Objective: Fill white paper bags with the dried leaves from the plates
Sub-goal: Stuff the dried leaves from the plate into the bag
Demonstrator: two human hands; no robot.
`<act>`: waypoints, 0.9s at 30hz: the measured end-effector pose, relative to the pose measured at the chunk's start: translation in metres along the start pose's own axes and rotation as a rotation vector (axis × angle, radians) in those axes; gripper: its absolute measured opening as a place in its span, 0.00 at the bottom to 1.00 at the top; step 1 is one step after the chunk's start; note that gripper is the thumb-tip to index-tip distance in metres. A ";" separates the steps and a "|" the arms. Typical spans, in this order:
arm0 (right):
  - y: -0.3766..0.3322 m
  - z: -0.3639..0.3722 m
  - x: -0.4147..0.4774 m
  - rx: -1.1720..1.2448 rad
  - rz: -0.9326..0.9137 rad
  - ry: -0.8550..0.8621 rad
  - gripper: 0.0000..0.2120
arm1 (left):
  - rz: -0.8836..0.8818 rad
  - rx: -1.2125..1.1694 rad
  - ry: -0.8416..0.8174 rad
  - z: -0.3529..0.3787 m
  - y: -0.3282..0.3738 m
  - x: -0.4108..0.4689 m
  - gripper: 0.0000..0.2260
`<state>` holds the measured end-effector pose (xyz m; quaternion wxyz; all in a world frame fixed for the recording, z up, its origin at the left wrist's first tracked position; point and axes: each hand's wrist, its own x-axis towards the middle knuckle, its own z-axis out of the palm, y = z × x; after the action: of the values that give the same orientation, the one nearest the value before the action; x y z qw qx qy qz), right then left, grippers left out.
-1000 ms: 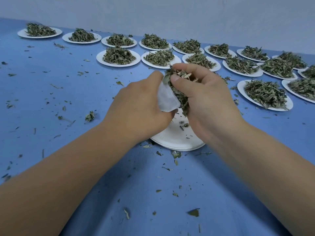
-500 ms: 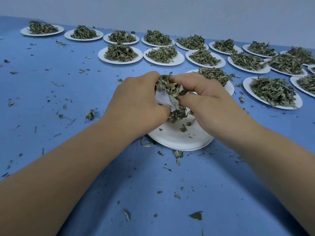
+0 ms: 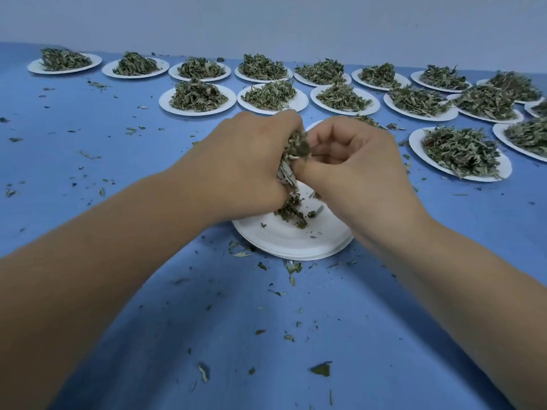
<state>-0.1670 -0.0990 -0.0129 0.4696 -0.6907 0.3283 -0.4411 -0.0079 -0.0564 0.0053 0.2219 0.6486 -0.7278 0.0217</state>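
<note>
Grips a white paper bag (image 3: pixel 285 174) in the left hand (image 3: pixel 245 170), with the fingers curled tight round it, so only a pale strip of paper shows between the two hands. Pinches a clump of dried leaves (image 3: pixel 299 145) at the bag's mouth with the right hand (image 3: pixel 355 173), fingers curled in and thumb tip pressed against the paper just below the clump. Holds both hands together, touching, above a stack of plates (image 3: pixel 290 242) near the middle of the desk (image 3: pixel 88 161).

On the top plate of the stack, right under the bag: a small dark heap of spilled leaf (image 3: pixel 291 210) and a few loose bits beside it. Behind the hands, partly hidden, the white rim of another plate (image 3: pixel 314 125).

Along the far edge of the desk, against the pale wall (image 3: pixel 266 19): a long row of full plates (image 3: pixel 134 66), each under a mound of leaves. Just in front of it, a second row, from the middle toward the right edge. Nearer still, close to the right edge and a little beyond the right hand, one more heaped plate (image 3: pixel 460 153).

Scattered over the blue surface: leaf crumbs (image 3: pixel 321 369), thickest at the near rim of the stack, thinner toward the left edge and the near edge.
</note>
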 end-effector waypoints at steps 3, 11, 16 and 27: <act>0.002 -0.003 0.000 -0.043 -0.030 -0.039 0.06 | 0.000 0.014 -0.019 0.005 0.003 0.002 0.21; -0.002 -0.024 0.008 -0.138 0.089 -0.466 0.12 | -0.018 -0.085 0.011 0.009 0.003 -0.002 0.19; -0.004 -0.016 -0.001 -0.258 0.041 -0.590 0.12 | 0.031 -0.096 0.047 0.015 0.009 -0.007 0.19; 0.001 -0.022 0.004 -0.260 -0.173 -0.391 0.08 | 0.204 -0.430 0.011 0.012 0.010 -0.011 0.45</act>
<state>-0.1856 -0.1103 -0.0089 0.3918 -0.8432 0.2247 -0.2916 -0.0201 -0.0490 -0.0069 0.3555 0.5092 -0.7763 -0.1080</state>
